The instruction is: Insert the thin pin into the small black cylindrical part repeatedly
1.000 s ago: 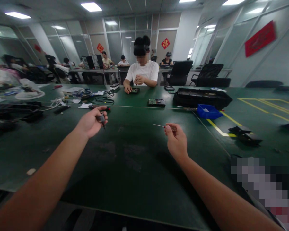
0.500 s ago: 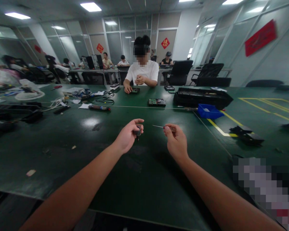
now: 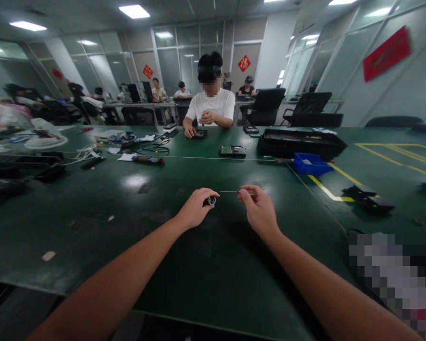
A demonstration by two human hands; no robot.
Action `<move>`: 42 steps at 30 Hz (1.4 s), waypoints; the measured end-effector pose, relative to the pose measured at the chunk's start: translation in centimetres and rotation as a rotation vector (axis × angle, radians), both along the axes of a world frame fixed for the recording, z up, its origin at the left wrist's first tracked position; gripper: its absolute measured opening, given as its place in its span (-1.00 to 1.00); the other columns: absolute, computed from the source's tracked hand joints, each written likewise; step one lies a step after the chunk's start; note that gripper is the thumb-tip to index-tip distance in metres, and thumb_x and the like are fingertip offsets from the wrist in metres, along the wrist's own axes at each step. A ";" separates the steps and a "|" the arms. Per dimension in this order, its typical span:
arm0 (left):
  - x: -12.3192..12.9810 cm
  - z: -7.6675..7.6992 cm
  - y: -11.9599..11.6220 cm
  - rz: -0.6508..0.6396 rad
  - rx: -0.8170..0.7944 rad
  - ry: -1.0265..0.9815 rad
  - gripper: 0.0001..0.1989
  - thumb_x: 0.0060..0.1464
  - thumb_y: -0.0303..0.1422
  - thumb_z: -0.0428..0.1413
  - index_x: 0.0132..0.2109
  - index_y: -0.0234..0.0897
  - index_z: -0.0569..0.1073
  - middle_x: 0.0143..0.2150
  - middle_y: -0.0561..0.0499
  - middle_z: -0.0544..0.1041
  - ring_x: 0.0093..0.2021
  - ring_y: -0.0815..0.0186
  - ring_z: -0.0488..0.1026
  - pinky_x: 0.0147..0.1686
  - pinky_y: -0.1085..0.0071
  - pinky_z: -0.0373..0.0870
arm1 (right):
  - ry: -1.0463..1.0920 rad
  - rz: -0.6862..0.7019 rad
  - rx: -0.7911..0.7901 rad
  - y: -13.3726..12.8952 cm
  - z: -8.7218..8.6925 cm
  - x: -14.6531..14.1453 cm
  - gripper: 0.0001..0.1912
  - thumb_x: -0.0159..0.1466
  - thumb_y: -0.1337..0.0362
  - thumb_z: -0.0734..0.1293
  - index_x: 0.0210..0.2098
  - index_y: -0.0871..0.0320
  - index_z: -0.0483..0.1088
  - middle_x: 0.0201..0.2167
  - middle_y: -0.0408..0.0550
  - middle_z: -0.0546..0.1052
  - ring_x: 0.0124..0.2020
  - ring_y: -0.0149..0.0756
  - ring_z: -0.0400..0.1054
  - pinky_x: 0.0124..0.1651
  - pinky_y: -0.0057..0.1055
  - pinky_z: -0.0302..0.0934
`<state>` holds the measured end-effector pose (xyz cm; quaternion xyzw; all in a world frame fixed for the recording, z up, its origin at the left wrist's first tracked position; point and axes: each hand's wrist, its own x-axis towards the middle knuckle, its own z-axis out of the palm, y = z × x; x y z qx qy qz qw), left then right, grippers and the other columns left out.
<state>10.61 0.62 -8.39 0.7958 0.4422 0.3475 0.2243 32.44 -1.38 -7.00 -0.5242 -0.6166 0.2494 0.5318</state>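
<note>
My left hand is closed around a small dark cylindrical part, whose round end with a pale ring faces right. Its exact kind is too small to make out. In my right hand is a thin screwdriver, gripped by its red-tipped handle between thumb and fingers. The slim shaft points left, its tip a short way from the cylindrical part and not touching it. Both hands are held over the green table.
A hard drive lies ahead, with a blue bin and a long black casing to its right. A co-worker sits opposite. Black parts lie at right, cables and a dark-handled tool at left.
My left hand has turned, so the cylindrical part's round end now faces right, toward the screwdriver. The screwdriver has come slightly lower and closer to level.
</note>
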 end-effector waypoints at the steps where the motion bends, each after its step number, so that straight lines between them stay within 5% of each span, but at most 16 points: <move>1: 0.0 0.0 0.1 0.020 0.008 -0.008 -0.61 0.09 -0.56 0.17 0.05 -0.16 0.49 0.08 -0.02 0.50 0.12 0.19 0.37 0.21 0.19 0.24 | -0.023 -0.009 0.007 -0.2 0.3 0.0 -0.66 0.34 0.01 0.28 -0.13 0.14 0.46 -0.30 0.00 0.60 -0.27 -0.19 0.50 -0.14 -0.22 0.33; 8: -0.4 -0.4 0.6 0.129 0.044 -0.050 -0.64 0.07 -0.52 0.24 0.03 -0.18 0.50 0.05 -0.03 0.53 0.11 0.16 0.40 0.19 0.15 0.28 | -0.008 0.017 0.039 -1.3 1.7 -0.3 -0.68 0.35 0.02 0.28 -0.22 0.16 0.48 -0.39 -0.01 0.59 -0.35 -0.21 0.50 -0.24 -0.26 0.34; 19: -0.2 -0.2 0.3 0.086 0.032 -0.024 -0.62 0.07 -0.48 0.25 0.05 -0.18 0.51 0.03 -0.03 0.55 0.07 0.16 0.42 0.12 0.18 0.31 | 0.041 0.190 -0.006 -1.0 0.7 -0.4 -0.69 0.33 0.04 0.31 -0.11 0.13 0.46 -0.27 0.01 0.61 -0.21 -0.18 0.54 -0.10 -0.20 0.39; 25: -0.2 -0.2 0.2 0.070 0.061 -0.029 -0.60 0.07 -0.47 0.27 0.07 -0.15 0.52 0.07 0.00 0.55 0.11 0.18 0.41 0.16 0.18 0.27 | -0.032 0.124 -0.003 -1.1 1.2 -0.5 -0.69 0.33 0.02 0.30 -0.14 0.13 0.47 -0.30 -0.01 0.62 -0.27 -0.21 0.53 -0.17 -0.28 0.34; 32: -0.3 -0.2 0.2 0.050 0.085 -0.014 -0.61 0.07 -0.45 0.28 0.07 -0.15 0.52 0.06 0.01 0.56 0.08 0.18 0.43 0.15 0.19 0.28 | -0.291 -0.078 -0.052 -1.3 1.8 -0.3 -0.42 0.28 -0.20 0.26 -0.64 0.11 0.29 -0.71 -0.16 0.38 -0.62 -0.36 0.24 -0.47 -0.38 0.04; 42: -0.5 -0.1 0.3 0.065 0.075 0.015 -0.63 0.09 -0.43 0.25 0.07 -0.16 0.51 0.05 -0.02 0.55 0.07 0.17 0.42 0.14 0.17 0.29 | -0.294 -0.013 -0.040 -1.4 1.4 -0.4 -0.52 0.25 -0.13 0.33 -0.59 0.10 0.31 -0.68 -0.20 0.37 -0.61 -0.39 0.19 -0.48 -0.41 0.05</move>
